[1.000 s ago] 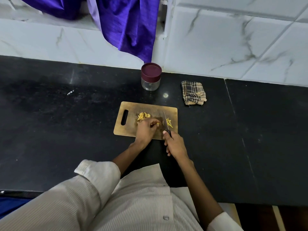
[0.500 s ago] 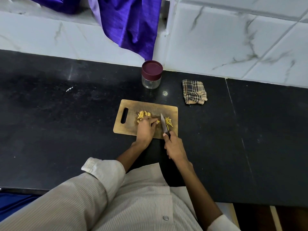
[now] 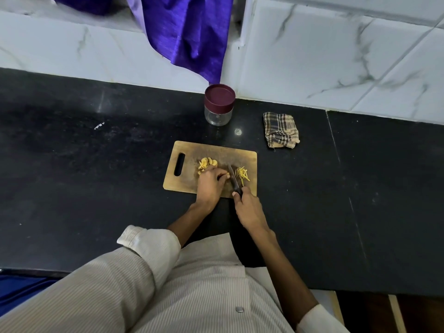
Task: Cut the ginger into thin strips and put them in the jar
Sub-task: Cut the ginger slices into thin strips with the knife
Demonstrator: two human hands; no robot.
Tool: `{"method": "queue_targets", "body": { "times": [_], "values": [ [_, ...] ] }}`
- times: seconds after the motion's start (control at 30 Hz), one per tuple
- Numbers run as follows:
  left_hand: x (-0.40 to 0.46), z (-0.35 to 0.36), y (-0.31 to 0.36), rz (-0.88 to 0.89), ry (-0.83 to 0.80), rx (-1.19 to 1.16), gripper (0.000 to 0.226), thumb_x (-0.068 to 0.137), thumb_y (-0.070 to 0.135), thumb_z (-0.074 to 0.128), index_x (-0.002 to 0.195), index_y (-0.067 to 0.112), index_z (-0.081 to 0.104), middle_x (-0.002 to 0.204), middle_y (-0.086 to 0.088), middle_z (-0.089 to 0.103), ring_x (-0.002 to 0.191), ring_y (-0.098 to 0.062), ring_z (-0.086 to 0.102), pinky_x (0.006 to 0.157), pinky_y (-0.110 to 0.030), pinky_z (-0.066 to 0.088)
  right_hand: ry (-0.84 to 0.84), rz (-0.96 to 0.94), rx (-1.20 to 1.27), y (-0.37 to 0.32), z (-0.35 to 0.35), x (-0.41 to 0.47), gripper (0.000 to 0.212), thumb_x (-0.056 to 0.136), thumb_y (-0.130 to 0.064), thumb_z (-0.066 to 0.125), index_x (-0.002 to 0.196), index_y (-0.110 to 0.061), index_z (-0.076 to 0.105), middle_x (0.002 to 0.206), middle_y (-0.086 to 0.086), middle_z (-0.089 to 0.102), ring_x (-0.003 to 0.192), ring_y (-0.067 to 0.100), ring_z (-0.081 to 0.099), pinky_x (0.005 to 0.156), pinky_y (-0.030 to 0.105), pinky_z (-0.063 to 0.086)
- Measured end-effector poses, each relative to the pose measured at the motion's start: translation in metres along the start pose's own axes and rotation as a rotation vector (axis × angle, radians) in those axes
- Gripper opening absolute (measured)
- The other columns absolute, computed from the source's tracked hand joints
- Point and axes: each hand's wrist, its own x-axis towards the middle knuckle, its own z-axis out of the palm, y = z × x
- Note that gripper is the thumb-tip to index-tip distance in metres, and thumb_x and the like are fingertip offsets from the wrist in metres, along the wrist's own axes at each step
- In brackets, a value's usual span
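Black counter (image 3: 72, 188) carries cutting board (image 3: 213, 151), jar (image 3: 219, 105), checked cloth (image 3: 281, 130).

A maroon-lidded clear jar (image 3: 219, 105), yellow ginger strips (image 3: 242, 174), a tan cutting board (image 3: 211, 152), a brown-checked cloth (image 3: 281, 130), a purple drape (image 3: 189, 32) and a black counter (image 3: 96, 176) show.

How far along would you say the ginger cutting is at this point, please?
Partly done: a small pile of thin strips lies on the cutting board. In hand: the right hand holds the knife beside the left hand, which pins ginger. Left: the uncut slices, and the jar, which looks empty with its lid on.
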Motion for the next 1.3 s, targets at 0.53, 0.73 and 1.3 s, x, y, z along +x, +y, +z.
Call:
{"method": "queue_targets", "body": {
  "times": [0.53, 0.73, 1.3],
  "values": [
    [-0.006, 0.001, 0.001, 0.054, 0.036, 0.012, 0.012, 0.089, 0.013, 0.064, 0.095, 0.004, 0.072, 0.101, -0.008, 0.065, 0.085, -0.017, 0.06, 0.08, -0.028, 0.048, 0.022, 0.032, -0.142, -0.006, 0.006, 0.0, 0.031, 0.107, -0.029, 0.036, 0.126, -0.007, 0.048, 0.115, 0.017, 0.063, 0.108, 0.035, 0.061, 0.085, 0.042, 0.047],
    [-0.004, 0.003, -0.002, 0.067, 0.021, 0.004, 0.013, 0.09, 0.012, 0.063, 0.095, 0.005, 0.072, 0.101, -0.007, 0.064, 0.085, -0.018, 0.062, 0.079, -0.029, 0.051, 0.018, 0.052, -0.174, -0.008, 0.009, 0.001, 0.031, 0.107, -0.028, 0.035, 0.122, -0.006, 0.049, 0.116, 0.019, 0.063, 0.107, 0.035, 0.061, 0.082, 0.042, 0.047],
    [0.006, -0.002, 0.004, -0.04, -0.027, -0.054, 0.013, 0.089, 0.011, 0.064, 0.097, 0.006, 0.073, 0.096, -0.004, 0.069, 0.081, -0.009, 0.058, 0.075, -0.017, 0.043, 0.002, 0.049, -0.087, -0.007, 0.002, -0.002, 0.03, 0.106, -0.032, 0.038, 0.117, -0.009, 0.053, 0.108, 0.015, 0.064, 0.099, 0.033, 0.063, 0.086, 0.047, 0.052]
  ]
}}
